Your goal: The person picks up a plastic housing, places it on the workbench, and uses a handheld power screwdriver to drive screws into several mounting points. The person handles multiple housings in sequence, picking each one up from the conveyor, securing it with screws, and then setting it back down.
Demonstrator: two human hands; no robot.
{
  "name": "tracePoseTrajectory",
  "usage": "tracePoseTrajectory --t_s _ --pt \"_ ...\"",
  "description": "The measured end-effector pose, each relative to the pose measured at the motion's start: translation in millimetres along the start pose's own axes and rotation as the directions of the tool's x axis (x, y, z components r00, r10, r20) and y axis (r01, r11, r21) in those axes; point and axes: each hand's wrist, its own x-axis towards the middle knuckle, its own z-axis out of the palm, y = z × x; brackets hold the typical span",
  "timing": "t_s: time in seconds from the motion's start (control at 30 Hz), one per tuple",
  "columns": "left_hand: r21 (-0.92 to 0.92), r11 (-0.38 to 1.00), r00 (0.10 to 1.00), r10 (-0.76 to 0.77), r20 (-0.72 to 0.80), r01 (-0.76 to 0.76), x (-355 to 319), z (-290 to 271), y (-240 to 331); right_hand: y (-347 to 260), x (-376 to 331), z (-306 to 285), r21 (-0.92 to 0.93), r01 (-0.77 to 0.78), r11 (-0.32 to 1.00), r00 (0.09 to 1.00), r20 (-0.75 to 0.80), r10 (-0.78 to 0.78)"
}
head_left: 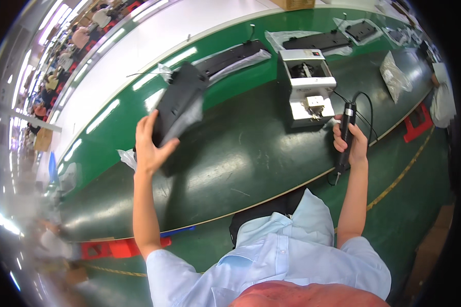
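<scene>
My left hand [149,146] grips the near end of a flat black panel [178,94], thumb on one side and fingers on the other. The panel is tilted up over the bench, with clear plastic film [188,122] hanging along its edge. At the bench's front edge, my right hand [357,146] is wrapped around a black electric screwdriver [345,134]. Its bit points down toward me, and a black cord loops from its upper end. Just beyond the screwdriver stands a silver screw feeder [311,89].
More black panels on plastic film [233,57] [317,41] [361,30] lie along the bench's green far strip. A clear bag [394,77] of small parts rests at the right. Red stools [417,123] [110,249] stand by the dark bench [241,148]. Other people sit far left.
</scene>
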Motion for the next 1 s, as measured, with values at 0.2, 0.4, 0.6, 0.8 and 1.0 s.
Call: tracePoseTrajectory --t_s 0.2,0.4,0.6,0.8,1.0 --pt "-0.098 0.942 0.9 0.335 0.279 -0.32 -34.6 49.2 154.8 -1.6 -2.9 -5.8 0.218 0.096 0.971 0.992 0.055 -0.11" --pt "-0.177 0.892 0.844 0.45 0.291 -0.415 -49.3 136.9 201.5 -28.1 -53.2 33.9 -0.049 0.418 0.907 0.907 0.079 -0.414" --pt "-0.095 0.892 0.823 0.446 0.352 -0.442 -50.7 158.7 218.2 -43.1 -60.8 112.0 -0.213 0.624 0.752 0.775 0.285 -0.563" --pt "-0.066 0.912 0.859 0.405 0.313 -0.406 -57.1 164.8 227.5 -30.3 30.3 148.7 -0.297 0.713 0.635 0.701 0.286 -0.653" --pt "-0.138 0.912 0.869 0.41 0.277 -0.386 -58.5 161.6 224.0 -19.3 77.2 150.0 -0.402 0.696 0.595 0.697 0.178 -0.695"
